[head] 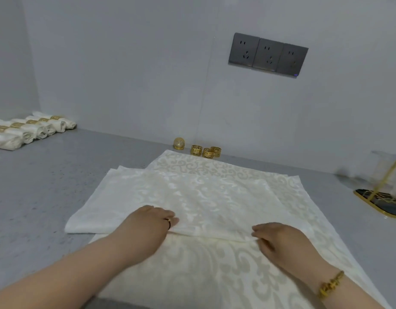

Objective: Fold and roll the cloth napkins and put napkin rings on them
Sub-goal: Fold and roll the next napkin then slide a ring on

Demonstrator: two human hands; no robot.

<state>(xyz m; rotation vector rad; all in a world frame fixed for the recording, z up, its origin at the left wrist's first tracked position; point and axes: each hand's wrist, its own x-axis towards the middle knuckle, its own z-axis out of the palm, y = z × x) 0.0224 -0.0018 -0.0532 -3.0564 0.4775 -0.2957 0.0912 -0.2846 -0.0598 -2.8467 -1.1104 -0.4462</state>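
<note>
1. While the folded napkin (pixel 192 197) lies on the table (pixel 36 186), the left hand (pixel 151 223) (fingers together) grips its near edge at 7 o'clock.
2. Right hand (pixel 276 240) pinches that edge at 5 o'clock.
3. Napkin rings (pixel 206 151): 12 o'clock.

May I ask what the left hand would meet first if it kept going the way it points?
The left hand would only cross the folded napkin it holds; beyond, the way looks free, probably.
</note>
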